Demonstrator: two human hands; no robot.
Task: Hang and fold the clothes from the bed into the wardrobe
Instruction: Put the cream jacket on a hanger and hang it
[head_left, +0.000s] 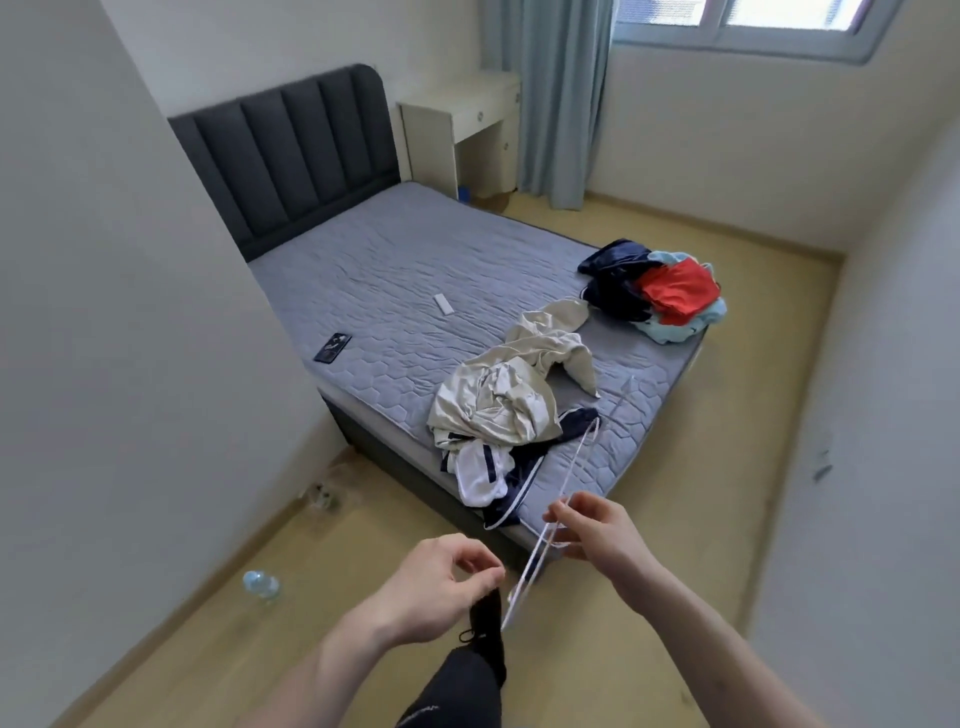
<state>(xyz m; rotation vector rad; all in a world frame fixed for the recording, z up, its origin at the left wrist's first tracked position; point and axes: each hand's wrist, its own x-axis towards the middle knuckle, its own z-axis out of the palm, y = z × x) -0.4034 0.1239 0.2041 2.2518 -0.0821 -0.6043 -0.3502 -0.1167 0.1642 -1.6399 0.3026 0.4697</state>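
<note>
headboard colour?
Dark charcoal grey headboard, padded in vertical panels; the head view shows it.

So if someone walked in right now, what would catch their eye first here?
Probably the clear hanger, gripped by the right hand in the foreground, with the left hand curled beside its lower end. Next, the crumpled cream and white clothes at the near corner of the grey bed, and the red, navy and light-blue pile at its right edge.
</note>
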